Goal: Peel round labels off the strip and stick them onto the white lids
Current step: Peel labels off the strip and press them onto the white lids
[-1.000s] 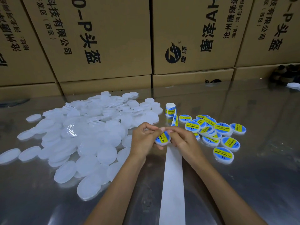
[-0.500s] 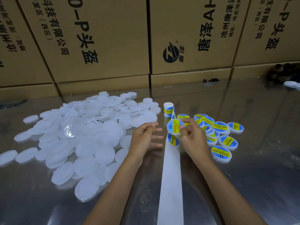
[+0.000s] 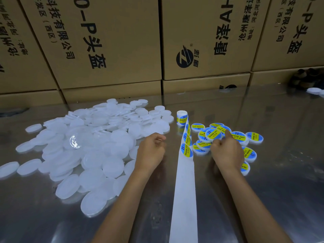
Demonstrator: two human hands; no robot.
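A big heap of plain white lids (image 3: 98,148) covers the left of the shiny metal table (image 3: 280,172). The label strip (image 3: 184,199) runs up the middle from the near edge to a small roll (image 3: 181,116), with blue-and-yellow round labels (image 3: 186,150) on its far part. Right of it lies a cluster of labelled lids (image 3: 213,134). My left hand (image 3: 152,150) hovers at the heap's right edge, fingers loosely curled, holding nothing. My right hand (image 3: 227,152) is over the labelled lids, its forefinger stretched out onto them, and some of them are hidden under it.
Stacked cardboard boxes (image 3: 108,50) with black print wall off the back of the table. A dark object (image 3: 308,77) and a few white lids (image 3: 314,90) sit at the far right. Bare metal shows to the right and at the near left.
Both hands held one lid with a label over the strip. My right hand carried it right and laid it on the labelled cluster. My left hand let go and drifted left towards the heap.
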